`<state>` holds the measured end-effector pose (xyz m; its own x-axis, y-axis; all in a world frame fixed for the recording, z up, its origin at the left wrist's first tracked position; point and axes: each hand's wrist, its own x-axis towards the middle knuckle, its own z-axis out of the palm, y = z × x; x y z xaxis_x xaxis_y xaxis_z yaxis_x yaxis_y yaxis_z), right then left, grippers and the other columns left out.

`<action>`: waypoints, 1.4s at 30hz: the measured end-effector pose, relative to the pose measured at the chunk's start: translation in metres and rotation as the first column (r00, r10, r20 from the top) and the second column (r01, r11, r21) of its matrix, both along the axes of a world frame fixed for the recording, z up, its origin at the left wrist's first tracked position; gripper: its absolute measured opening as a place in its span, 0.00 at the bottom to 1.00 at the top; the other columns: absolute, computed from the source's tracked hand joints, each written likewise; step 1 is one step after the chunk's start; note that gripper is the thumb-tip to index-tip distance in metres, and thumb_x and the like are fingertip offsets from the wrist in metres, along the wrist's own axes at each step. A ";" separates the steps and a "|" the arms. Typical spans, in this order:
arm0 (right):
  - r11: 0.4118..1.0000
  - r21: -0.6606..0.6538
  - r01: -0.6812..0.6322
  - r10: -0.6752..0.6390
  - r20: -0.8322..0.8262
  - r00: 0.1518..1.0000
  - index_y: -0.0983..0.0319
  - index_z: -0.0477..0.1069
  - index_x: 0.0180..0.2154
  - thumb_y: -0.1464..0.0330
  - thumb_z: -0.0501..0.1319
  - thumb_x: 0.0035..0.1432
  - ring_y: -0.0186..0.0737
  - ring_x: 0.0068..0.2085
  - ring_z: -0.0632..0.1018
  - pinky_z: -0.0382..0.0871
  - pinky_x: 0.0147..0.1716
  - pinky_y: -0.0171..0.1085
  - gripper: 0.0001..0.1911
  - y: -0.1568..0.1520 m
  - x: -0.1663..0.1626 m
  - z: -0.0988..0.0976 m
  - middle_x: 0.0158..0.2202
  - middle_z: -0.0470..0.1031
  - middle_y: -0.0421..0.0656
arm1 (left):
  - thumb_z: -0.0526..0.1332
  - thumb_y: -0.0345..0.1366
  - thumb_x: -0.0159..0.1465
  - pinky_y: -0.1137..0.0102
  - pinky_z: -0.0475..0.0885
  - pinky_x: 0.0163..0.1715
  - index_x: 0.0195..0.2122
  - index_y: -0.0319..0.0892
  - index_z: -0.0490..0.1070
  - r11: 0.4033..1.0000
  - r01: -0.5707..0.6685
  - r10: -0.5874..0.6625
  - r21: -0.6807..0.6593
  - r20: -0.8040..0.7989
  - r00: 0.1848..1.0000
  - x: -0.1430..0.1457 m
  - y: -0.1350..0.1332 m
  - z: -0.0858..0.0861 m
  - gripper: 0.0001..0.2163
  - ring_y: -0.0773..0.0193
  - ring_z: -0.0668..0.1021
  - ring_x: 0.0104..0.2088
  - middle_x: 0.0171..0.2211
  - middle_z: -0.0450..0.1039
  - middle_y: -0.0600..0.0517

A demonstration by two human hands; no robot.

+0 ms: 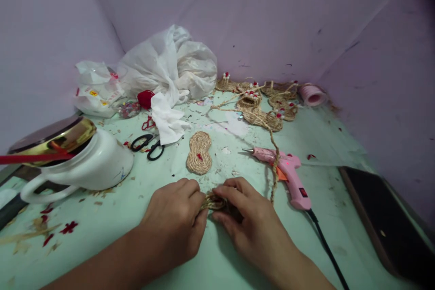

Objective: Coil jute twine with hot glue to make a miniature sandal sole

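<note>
My left hand (175,217) and my right hand (246,217) meet near the front of the pale green table (112,222). Both have their fingers curled round a small coil of jute rope (215,201) pinched between them. A jute cord (273,163) runs from that coil up over the pink glue gun (287,172) to the far pile. A finished figure-eight jute piece (199,152) lies flat just beyond my hands.
Black scissors (148,146) lie left of the figure-eight piece. A white jug with a gold lid (81,156) stands at left. White plastic bags (170,65) sit at the back, several jute pieces (261,104) and a pink spool (311,95) at back right, a dark tablet (384,222) at right.
</note>
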<state>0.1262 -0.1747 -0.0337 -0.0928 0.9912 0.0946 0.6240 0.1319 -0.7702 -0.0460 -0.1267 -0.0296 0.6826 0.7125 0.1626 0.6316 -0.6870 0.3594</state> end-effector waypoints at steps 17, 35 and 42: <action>0.999 0.040 0.031 -0.036 0.123 0.992 0.60 0.68 0.39 0.72 0.57 0.53 0.42 0.34 0.74 0.69 0.32 0.41 0.09 -0.001 -0.007 -0.005 0.37 0.71 0.45 | 0.61 0.37 0.55 0.56 0.69 0.38 0.59 0.40 0.55 0.965 -0.191 0.174 -0.182 -0.105 0.979 -0.013 0.010 0.015 0.30 0.51 0.73 0.40 0.41 0.70 0.45; 0.977 0.212 -0.018 -0.032 0.228 0.973 0.61 0.72 0.32 0.72 0.58 0.50 0.42 0.33 0.71 0.65 0.30 0.39 0.06 0.005 -0.013 -0.002 0.31 0.72 0.44 | 0.55 0.30 0.56 0.59 0.64 0.37 0.24 0.40 0.68 0.999 -0.030 0.030 0.040 -0.015 0.999 0.002 -0.002 -0.001 0.05 0.58 0.67 0.31 0.27 0.65 0.49; 0.997 0.079 0.022 -0.040 0.231 0.972 0.60 0.74 0.33 0.71 0.59 0.49 0.42 0.32 0.71 0.64 0.29 0.38 0.08 0.008 -0.013 -0.001 0.30 0.70 0.44 | 0.54 0.28 0.53 0.60 0.65 0.34 0.24 0.39 0.68 1.000 0.000 0.000 0.001 -0.007 1.000 0.006 -0.001 -0.001 0.05 0.58 0.68 0.30 0.26 0.66 0.47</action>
<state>0.1130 -0.1671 -0.0344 -0.0900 0.9848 0.1488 0.7892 0.1617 -0.5925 -0.0403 -0.1273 -0.0306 0.6839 0.7122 0.1582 0.6339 -0.6874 0.3545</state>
